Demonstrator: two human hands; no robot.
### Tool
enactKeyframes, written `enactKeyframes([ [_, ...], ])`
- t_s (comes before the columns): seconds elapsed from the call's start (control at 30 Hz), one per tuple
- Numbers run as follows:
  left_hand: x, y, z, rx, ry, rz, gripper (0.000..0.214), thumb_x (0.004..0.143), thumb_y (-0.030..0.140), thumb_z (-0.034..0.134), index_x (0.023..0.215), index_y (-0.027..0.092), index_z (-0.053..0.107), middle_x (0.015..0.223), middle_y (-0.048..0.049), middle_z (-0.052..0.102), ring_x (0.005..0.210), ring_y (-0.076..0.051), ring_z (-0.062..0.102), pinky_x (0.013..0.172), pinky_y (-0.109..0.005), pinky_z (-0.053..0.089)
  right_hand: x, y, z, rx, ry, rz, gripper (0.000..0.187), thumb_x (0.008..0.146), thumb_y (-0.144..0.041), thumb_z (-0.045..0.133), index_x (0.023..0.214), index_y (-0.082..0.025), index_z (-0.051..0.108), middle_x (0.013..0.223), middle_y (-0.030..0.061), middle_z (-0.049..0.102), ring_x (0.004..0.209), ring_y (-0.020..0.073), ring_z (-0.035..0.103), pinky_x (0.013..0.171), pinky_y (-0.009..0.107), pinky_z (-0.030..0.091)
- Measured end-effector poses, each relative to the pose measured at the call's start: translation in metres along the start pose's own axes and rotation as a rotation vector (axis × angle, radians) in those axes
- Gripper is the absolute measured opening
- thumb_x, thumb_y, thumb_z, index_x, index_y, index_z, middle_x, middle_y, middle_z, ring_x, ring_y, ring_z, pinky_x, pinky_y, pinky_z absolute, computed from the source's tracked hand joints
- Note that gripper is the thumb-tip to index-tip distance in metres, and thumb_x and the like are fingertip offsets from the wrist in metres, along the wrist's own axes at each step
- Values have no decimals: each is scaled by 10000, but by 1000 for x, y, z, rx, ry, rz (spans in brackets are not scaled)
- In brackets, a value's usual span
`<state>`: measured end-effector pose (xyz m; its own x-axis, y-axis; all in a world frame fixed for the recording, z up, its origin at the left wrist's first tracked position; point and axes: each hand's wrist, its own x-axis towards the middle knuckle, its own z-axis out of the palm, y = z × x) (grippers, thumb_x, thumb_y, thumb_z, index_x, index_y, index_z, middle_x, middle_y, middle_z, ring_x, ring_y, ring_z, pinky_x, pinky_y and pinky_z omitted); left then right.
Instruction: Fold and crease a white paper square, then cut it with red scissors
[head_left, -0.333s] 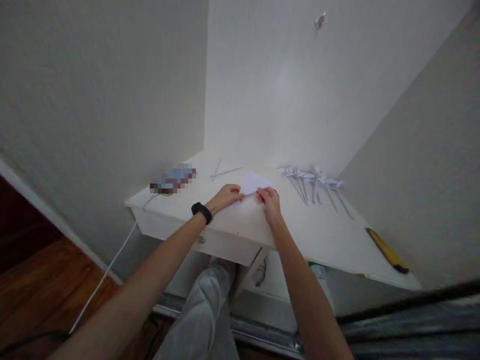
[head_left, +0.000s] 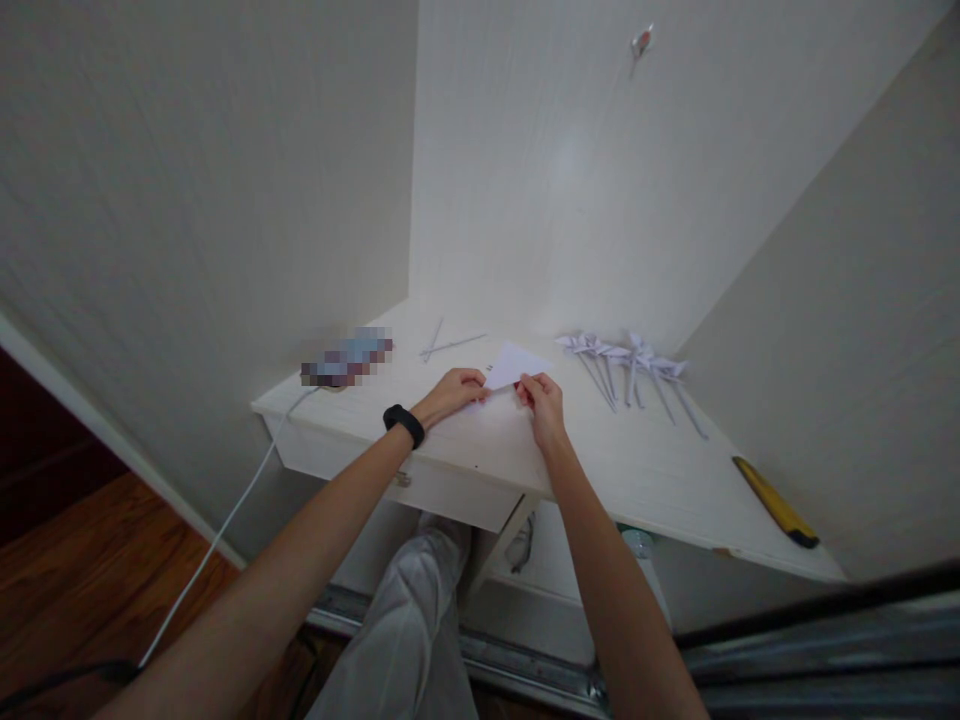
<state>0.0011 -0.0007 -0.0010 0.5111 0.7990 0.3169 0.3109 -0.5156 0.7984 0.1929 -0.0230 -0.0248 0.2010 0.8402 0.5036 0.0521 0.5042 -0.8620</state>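
Down nearest you, your grey trousers (head_left: 405, 620) show below the drawer (head_left: 450, 497), and a pale cable (head_left: 214, 545) drops past the left end of the desk (head_left: 622, 490). Toward the right front edge lies a yellow tool (head_left: 775, 502), well apart from your hands. Farther in, with a black band (head_left: 403, 425) on the wrist, your left hand (head_left: 455, 390) pinches the lower left corner of the paper (head_left: 513, 366) between thumb and fingers. Your right hand (head_left: 541, 398) grips its lower right edge the same way. The paper sits between the two, over the middle of the desk; whether it touches the surface, you cannot tell from this view. For good control, a light, even pinch on both sides should spare it stray wrinkles; let one hand steady while the other works, use the desk as firm backing, and line the edges up by eye before pressing. Just beyond your left hand are two thin sticks (head_left: 455, 345), meeting near one end, with a blurred device (head_left: 347, 358) farther left. Right of the paper, a row of twisted pieces (head_left: 630, 352) lies by the back wall (head_left: 517, 180), stems toward you.
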Motion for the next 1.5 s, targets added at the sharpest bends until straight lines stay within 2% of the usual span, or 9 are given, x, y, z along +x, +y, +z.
enactKeyframes([
  [0.2, -1, -1, -1, -10, -1, 8, 280, 924, 313, 599, 1145, 142, 609, 1122, -85, 647, 939, -208, 652, 800, -405, 563, -1, 1, 3, -25, -63, 16, 202, 955, -315, 582, 1039, -136, 625, 937, 34, 660, 734, 137, 644, 648, 297, 561],
  [0.47, 1, -5, -2, -20, 5, 26, 272, 921, 307, 605, 1136, 141, 613, 1115, -83, 649, 931, -205, 652, 795, -401, 564, -5, 0, 13, -109, -259, 73, 178, 947, -295, 597, 1016, -135, 634, 923, 29, 665, 719, 131, 645, 636, 287, 563],
  [0.57, 0, -3, -2, -19, 7, 32, 264, 920, 306, 606, 1124, 139, 617, 1098, -80, 654, 915, -199, 655, 782, -392, 566, -5, -1, 11, -115, -251, 69, 183, 948, -297, 596, 1026, -136, 633, 937, 33, 665, 736, 137, 648, 650, 296, 565],
  [0.83, -3, 1, -1, -12, 28, 28, 260, 924, 309, 601, 1119, 137, 617, 1082, -77, 656, 900, -194, 657, 772, -386, 569, -2, -2, 4, -101, -116, 27, 221, 960, -331, 572, 1057, -139, 624, 962, 41, 662, 760, 147, 651, 670, 312, 565],
  [1.27, -4, 3, -2, 2, 6, 32, 258, 923, 314, 602, 1109, 136, 621, 1073, -74, 659, 891, -193, 657, 765, -381, 569, -12, -9, 14, -189, -291, 59, 169, 951, -295, 594, 969, -132, 635, 856, 12, 658, 656, 111, 626, 592, 259, 548],
  [1.5, -5, 4, -3, 6, -2, 30, 253, 925, 317, 600, 1098, 134, 623, 1053, -70, 662, 872, -187, 658, 752, -372, 570, -12, -9, 14, -165, -324, 70, 176, 949, -293, 594, 1015, -134, 631, 917, 28, 662, 718, 131, 643, 639, 289, 561],
])
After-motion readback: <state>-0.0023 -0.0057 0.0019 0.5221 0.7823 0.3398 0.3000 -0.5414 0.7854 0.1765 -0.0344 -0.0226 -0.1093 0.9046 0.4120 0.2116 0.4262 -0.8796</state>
